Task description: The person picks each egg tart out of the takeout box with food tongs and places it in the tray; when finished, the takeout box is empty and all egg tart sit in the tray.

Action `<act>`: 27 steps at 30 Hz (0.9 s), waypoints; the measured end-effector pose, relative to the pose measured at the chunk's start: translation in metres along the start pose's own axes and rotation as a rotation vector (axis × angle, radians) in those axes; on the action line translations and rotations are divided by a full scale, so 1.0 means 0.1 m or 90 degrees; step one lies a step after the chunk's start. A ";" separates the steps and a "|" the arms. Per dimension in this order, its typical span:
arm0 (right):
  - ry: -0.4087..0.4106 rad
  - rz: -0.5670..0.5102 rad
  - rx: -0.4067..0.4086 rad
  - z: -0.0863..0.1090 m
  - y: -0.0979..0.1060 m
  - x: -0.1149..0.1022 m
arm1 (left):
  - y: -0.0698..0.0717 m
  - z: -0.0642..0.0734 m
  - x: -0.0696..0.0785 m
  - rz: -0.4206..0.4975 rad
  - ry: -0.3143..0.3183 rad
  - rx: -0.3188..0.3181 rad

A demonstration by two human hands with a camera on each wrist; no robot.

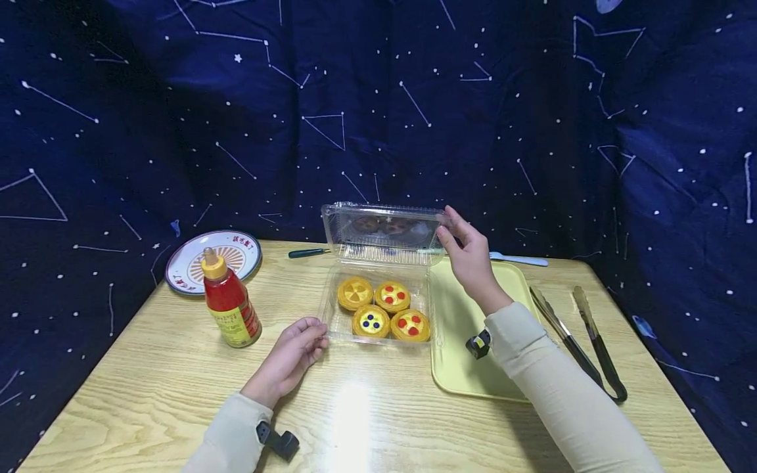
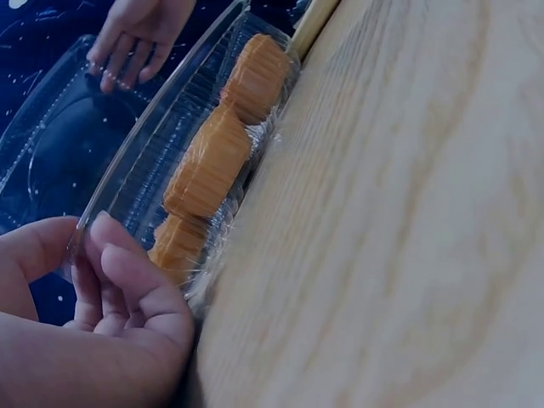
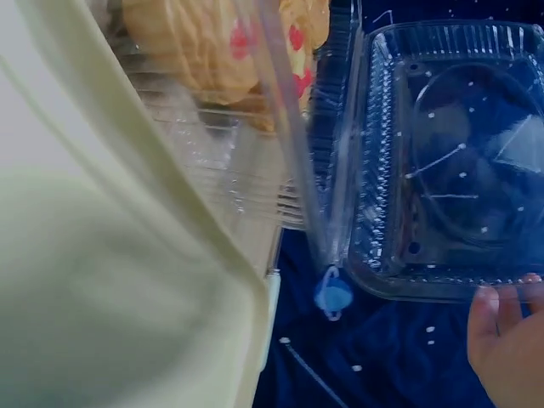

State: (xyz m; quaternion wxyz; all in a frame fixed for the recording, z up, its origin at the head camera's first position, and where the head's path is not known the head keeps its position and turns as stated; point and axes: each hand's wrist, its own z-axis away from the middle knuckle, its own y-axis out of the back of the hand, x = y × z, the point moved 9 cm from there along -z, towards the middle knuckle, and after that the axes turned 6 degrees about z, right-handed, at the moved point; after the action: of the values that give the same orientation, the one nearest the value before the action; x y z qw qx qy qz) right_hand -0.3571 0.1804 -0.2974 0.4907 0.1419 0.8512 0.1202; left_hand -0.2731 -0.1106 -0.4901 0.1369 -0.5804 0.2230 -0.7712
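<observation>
Your left forearm comes in from the lower left, low over the surface (image 1: pixel 177 401), and your left hand (image 1: pixel 296 355) pinches the near left corner of a clear plastic hinged container (image 1: pixel 338 318) between thumb and curled fingers. Your right forearm reaches up and inward above the tray, wrist raised, and your right hand (image 1: pixel 470 263) grasps the right edge of the container's clear ribbed lid (image 1: pixel 384 226), thumb on one side and fingers on the other. The lid stands raised and tilted at the far side of the base, which rests on the surface.

Inside the base sit four round golden tarts: one with tan wedges (image 1: pixel 355 293) at the far left, one with blue dots (image 1: pixel 370 322) at the near left, and two with red dots (image 1: pixel 411 326) on the right.

Just right of the container lies a pale yellow rectangular tray (image 1: pixel 467 358), with black-handled metal tongs (image 1: pixel 603 359) beyond it. To your left stands a red bottle with a yellow cap (image 1: pixel 233 305), in front of a white round plate with a blue rim (image 1: pixel 233 253). A dark green handle (image 1: pixel 306 252) lies behind the container.
</observation>
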 end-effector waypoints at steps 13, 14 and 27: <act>-0.094 -0.036 0.014 -0.12 -0.14 0.88 | 0.00 -0.01 -0.03 0.013 -0.009 -0.066; -0.101 -0.039 -0.003 -0.12 -0.17 0.91 | 0.01 -0.01 -0.03 0.011 -0.011 -0.067; -0.226 -0.064 -0.156 -0.02 -0.37 1.26 | 0.01 -0.02 -0.03 0.019 -0.026 -0.064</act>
State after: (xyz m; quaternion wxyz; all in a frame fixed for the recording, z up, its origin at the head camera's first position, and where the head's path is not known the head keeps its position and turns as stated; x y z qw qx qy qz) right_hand -0.4233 0.1907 -0.4102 0.6518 0.0577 0.7365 0.1714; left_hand -0.2744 -0.1097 -0.4940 0.1233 -0.5989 0.2673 -0.7448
